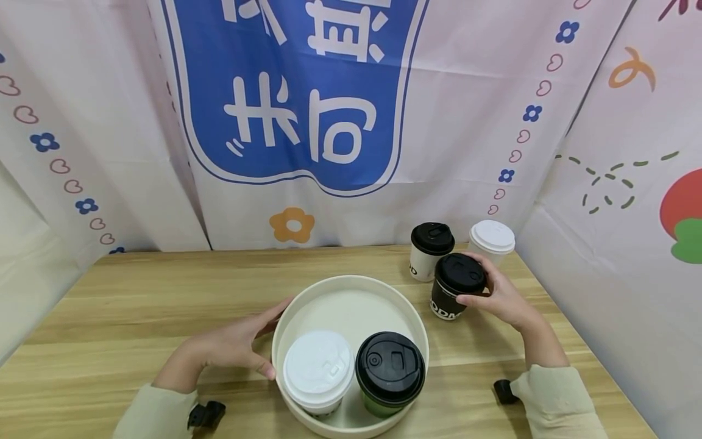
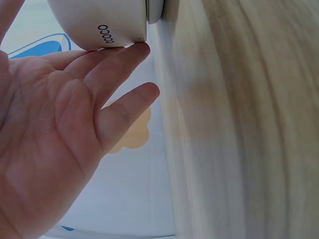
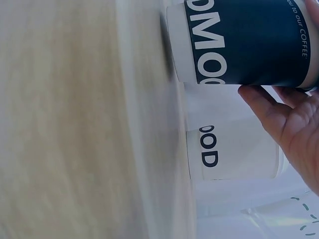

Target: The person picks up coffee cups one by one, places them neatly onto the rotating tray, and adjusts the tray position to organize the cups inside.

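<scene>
My right hand (image 1: pixel 501 299) grips a black coffee cup (image 1: pixel 448 299) with a black lid, thumb on its near side and fingers behind. White lettering runs along this cup (image 3: pixel 249 45) in the right wrist view; whether its base touches the table I cannot tell. On the left, my left hand (image 1: pixel 236 350) touches the outer wall of a round cream tray (image 1: pixel 351 281) with spread, fairly straight fingers (image 2: pixel 117 64). Inside the tray stand a white-lidded cup (image 1: pixel 319 372) and, beside it, a green cup with a black lid (image 1: pixel 390 369).
Behind the held cup are a white cup with a black lid (image 1: pixel 430 253) and a white-lidded cup (image 1: pixel 492 238), partly hidden by my right hand. The wooden table (image 1: pixel 181 286) meets a printed cloth backdrop (image 1: pixel 356 219) at the back and another cloth (image 1: pixel 614 256) at the right.
</scene>
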`<action>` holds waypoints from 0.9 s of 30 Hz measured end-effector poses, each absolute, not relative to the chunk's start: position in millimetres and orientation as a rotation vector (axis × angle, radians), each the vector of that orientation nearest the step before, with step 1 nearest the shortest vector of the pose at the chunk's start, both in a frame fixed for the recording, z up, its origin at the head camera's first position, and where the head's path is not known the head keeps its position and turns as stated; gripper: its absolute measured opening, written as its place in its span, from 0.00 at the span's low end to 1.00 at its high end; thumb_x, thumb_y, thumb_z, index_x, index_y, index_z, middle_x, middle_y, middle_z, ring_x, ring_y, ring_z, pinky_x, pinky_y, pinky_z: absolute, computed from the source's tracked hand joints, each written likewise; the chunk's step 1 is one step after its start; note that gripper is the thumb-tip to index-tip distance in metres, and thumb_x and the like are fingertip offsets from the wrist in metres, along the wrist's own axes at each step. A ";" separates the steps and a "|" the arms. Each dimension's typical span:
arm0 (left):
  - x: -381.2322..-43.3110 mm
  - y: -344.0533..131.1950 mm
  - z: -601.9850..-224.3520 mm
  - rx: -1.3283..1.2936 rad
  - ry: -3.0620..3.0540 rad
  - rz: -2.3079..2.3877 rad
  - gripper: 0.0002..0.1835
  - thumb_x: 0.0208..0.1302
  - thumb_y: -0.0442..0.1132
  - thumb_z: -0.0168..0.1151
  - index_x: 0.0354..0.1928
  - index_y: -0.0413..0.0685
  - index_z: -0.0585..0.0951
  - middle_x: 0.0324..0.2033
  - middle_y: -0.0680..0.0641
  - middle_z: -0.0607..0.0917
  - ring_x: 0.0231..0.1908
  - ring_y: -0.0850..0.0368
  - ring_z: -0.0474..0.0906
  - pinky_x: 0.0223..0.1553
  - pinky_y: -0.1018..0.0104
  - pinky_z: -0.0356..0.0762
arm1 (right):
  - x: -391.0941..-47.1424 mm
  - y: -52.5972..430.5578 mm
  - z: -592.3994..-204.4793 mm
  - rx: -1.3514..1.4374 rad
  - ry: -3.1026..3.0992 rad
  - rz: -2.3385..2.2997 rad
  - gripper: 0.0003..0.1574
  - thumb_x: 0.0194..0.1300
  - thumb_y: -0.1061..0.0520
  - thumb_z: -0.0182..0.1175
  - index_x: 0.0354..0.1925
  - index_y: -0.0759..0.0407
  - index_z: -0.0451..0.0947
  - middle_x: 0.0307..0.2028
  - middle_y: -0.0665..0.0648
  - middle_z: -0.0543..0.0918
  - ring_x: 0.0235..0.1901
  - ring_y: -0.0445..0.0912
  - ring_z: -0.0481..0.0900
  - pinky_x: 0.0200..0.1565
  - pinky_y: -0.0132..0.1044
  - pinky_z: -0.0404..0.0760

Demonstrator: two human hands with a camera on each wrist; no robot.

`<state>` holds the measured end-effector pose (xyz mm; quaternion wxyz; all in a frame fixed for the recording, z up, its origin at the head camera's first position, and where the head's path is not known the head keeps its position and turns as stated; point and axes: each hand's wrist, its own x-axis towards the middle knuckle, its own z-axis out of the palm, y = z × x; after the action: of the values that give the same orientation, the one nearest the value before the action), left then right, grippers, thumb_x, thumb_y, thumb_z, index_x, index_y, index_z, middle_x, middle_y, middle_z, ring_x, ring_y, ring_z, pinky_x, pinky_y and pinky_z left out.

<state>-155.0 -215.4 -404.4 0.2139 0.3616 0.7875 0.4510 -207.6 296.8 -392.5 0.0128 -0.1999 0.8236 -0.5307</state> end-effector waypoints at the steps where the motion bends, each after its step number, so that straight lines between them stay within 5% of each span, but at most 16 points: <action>1: -155.0 -215.5 -404.6 1.001 2.183 1.253 0.64 0.53 0.47 0.76 0.80 0.47 0.39 0.77 0.32 0.48 0.72 0.28 0.54 0.70 0.73 0.60 | -207.4 296.9 -392.1 -0.623 2.566 -1.656 0.50 0.59 0.66 0.69 0.73 0.57 0.55 0.59 0.45 0.72 0.54 0.31 0.75 0.49 0.30 0.80; 13: -154.9 -216.3 -405.8 0.981 2.185 1.255 0.64 0.53 0.48 0.76 0.80 0.50 0.39 0.77 0.32 0.48 0.72 0.28 0.55 0.68 0.76 0.60 | -202.6 298.1 -383.9 -0.619 2.566 -1.643 0.50 0.60 0.66 0.69 0.73 0.57 0.54 0.62 0.53 0.70 0.55 0.30 0.74 0.49 0.30 0.81; 27: -154.7 -215.7 -406.3 1.022 2.182 1.267 0.64 0.52 0.44 0.77 0.80 0.49 0.39 0.77 0.32 0.48 0.72 0.26 0.54 0.69 0.75 0.59 | -197.9 298.1 -376.8 -0.679 2.541 -1.639 0.50 0.59 0.67 0.68 0.74 0.58 0.55 0.60 0.42 0.71 0.55 0.30 0.74 0.48 0.32 0.83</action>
<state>-154.7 -215.7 -406.3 0.2080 0.3671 0.7840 0.4553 -197.9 298.1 -376.8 0.0214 -0.2190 0.8197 -0.5288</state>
